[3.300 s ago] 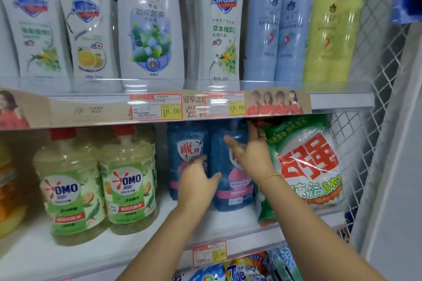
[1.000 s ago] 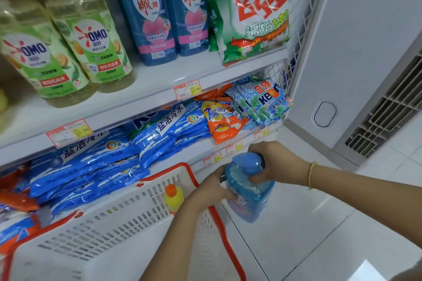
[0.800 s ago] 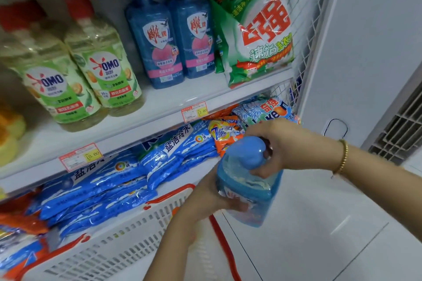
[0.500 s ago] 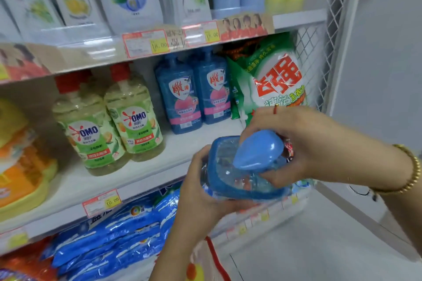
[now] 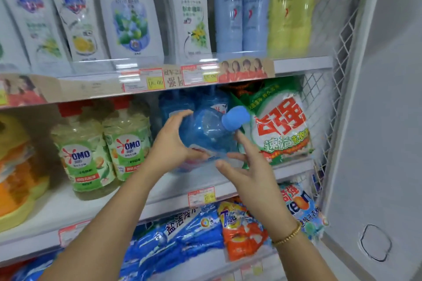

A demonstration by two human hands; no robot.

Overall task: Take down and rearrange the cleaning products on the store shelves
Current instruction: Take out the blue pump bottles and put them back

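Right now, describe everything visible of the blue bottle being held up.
The translucent blue plastic bottle has a rounded, opaque lighter-blue cap and a partly hidden label low on its body. It is tilted, cap up and right, in the air before the similar blue bottles on the middle shelf. The left hand grips its body from the left; the right hand, fingers spread, is at its lower right side, contact unclear.
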